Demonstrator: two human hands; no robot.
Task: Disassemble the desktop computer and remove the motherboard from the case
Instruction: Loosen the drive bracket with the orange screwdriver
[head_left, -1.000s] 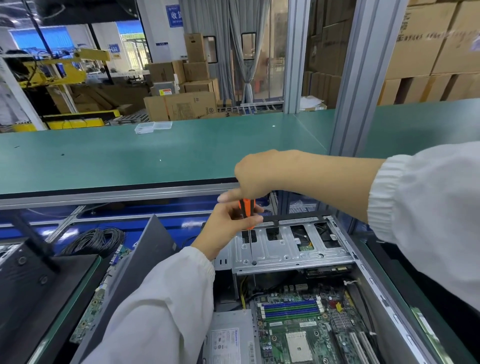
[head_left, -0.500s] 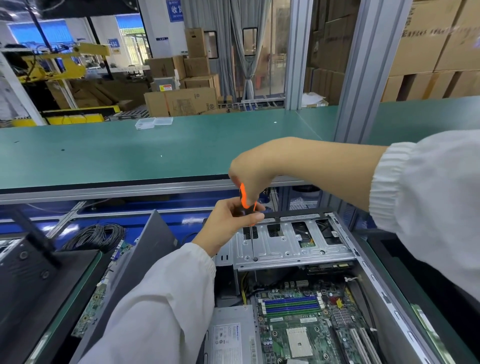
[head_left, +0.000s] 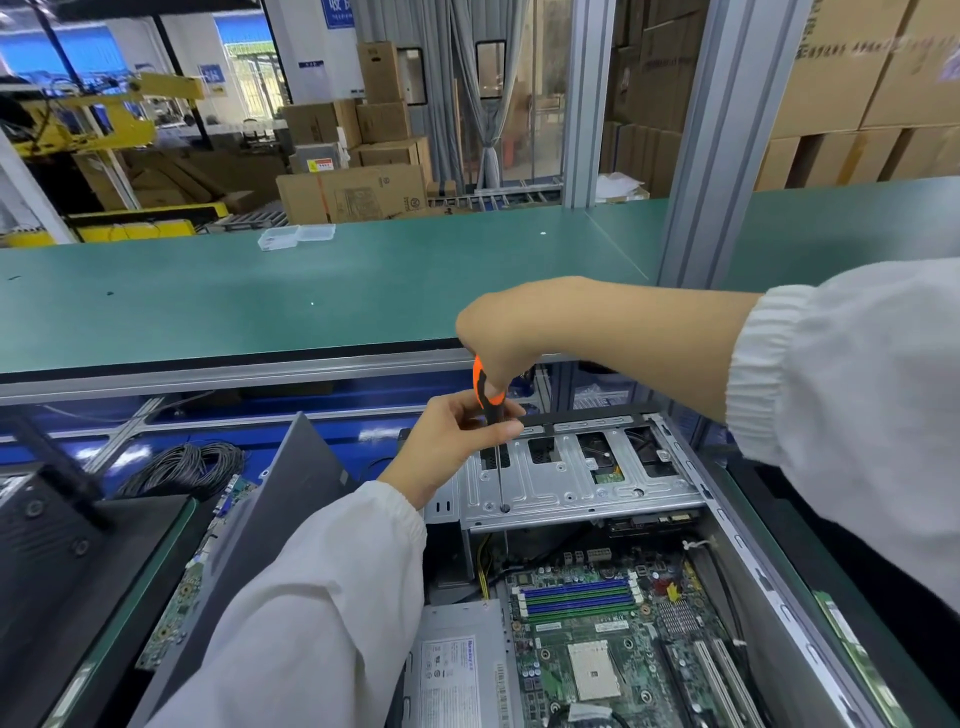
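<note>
The open desktop case (head_left: 748, 561) lies on its side below me. Inside it the green motherboard (head_left: 613, 639) shows blue and green memory slots and a bare CPU socket. A silver drive cage (head_left: 576, 483) spans the case's far end. An orange-and-black screwdriver (head_left: 485, 392) stands upright, its thin shaft reaching down to a screw at the cage's front left corner. My right hand (head_left: 501, 332) grips the handle from above. My left hand (head_left: 457, 441) pinches the lower handle and shaft. A grey power supply (head_left: 457, 665) sits left of the board.
A green workbench shelf (head_left: 311, 291) runs across behind the case, with a clear plastic box (head_left: 296, 236) on it. A dark side panel (head_left: 270, 519) leans at the left, beside a cable coil (head_left: 187, 465) and a loose circuit board (head_left: 176, 603). An aluminium post (head_left: 711, 140) rises at the right.
My right hand has risen a little on the screwdriver, exposing more of the orange handle. My left hand's fingers have shifted on the shaft. The camera view has drifted slightly.
</note>
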